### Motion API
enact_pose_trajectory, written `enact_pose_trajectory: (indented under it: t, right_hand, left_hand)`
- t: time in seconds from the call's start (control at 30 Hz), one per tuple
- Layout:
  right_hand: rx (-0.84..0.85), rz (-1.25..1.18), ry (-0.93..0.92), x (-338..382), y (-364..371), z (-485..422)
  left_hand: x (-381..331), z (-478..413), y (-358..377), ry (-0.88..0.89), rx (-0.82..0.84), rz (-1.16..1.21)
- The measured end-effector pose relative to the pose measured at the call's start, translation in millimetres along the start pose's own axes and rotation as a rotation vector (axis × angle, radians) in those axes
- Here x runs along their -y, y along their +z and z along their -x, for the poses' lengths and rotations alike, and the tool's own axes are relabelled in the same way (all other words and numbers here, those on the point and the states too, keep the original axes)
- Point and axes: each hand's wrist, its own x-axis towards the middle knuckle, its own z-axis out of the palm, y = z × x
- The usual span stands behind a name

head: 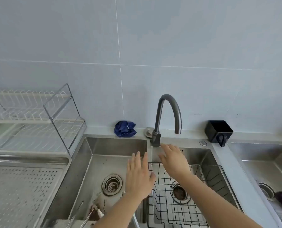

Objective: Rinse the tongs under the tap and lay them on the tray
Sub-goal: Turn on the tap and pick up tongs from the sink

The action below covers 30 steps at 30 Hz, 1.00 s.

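— Both forearms come in from the bottom edge, and neither of the hands has anything in it. Her left hand [139,176] is flat with the fingers spread, hovering over the divider between the two basins. Her right hand [174,159] is just as open, fingertips stretched toward the foot of the tap [167,116].

— Going for the lever, you think?

— That's my guess: the handle sits at the base, right where those fingers point, and no water is running from the spout. Water first, then the tool.

— So where are the tongs?

— Down in the near corner of the left basin [104,163], I think: thin metal rods among some dirty scraps — the tongs [81,213], though they run off the frame, so I can't swear to it. Nobody is touching them.

— And the tray?

— Probably the perforated steel tray [22,191] on the bench to the left, bare and close to the sink, so handy for draining. Behind it stands a wire dish rack [36,119].

— Anything in the way?

— A black wire basket [186,203] fills the right basin, which may be why the rinsing belongs on the left. A blue cloth [124,129] sits on the ledge by the tap.
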Motion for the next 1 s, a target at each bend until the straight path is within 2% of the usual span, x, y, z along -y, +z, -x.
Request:
enact_pose_trajectory:
  t: [0.2,0.3,0.6,0.8,1.0]
  right_hand:
    - [0.079,-0.241,0.236,-8,15,-31]
    - [0.043,-0.377,0.324,-11,16,-52]
    - [0.015,-0.797,0.454,-12,25,-95]
    - [-0.052,-0.812,0.495,-18,25,-101]
    - [-0.046,-0.833,0.519,-21,27,-111]
  left_hand:
    - [-6,2,50,-0.09,0.15,0.072]
    - [-10,-4,69,-0.107,0.185,0.111]
    - [-18,4,104,-0.134,0.248,0.129]
    - [-20,7,105,-0.134,0.244,0.107]
    - [-21,7,106,-0.117,0.188,0.069]
